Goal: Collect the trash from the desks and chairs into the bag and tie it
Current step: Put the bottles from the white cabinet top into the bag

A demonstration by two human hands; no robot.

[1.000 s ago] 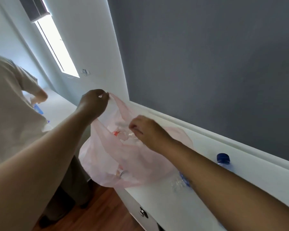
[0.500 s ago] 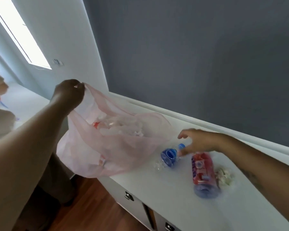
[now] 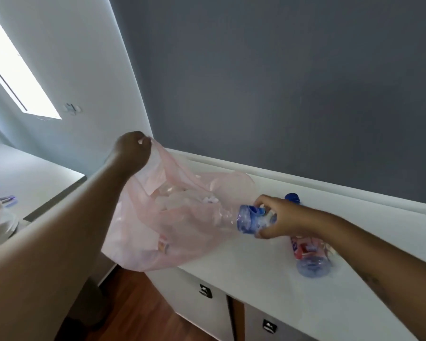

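A thin pink plastic bag (image 3: 172,232) hangs off the left end of the white desk (image 3: 244,262), with crumpled trash showing through it. My left hand (image 3: 133,151) grips the bag's handle and holds it up. My right hand (image 3: 278,219) grips a crushed clear bottle with a blue label (image 3: 246,220), lifted off the desk with its clear end at the bag's mouth. A second bottle with a red label (image 3: 310,254) lies on the desk under my right forearm. A blue cap (image 3: 292,197) shows behind my right hand.
A grey wall backs the desk, with a white ledge (image 3: 305,180) along it. Drawers with metal handles (image 3: 205,290) sit under the desktop. Another white desk (image 3: 35,175) stands at the left with blue items, and a person's sleeve is at the left edge. Wood floor lies below.
My right hand left the bag's rim, reached to the desk and took hold of the blue-label bottle, then carried it left to the bag's mouth. The left hand kept hold of the handle.
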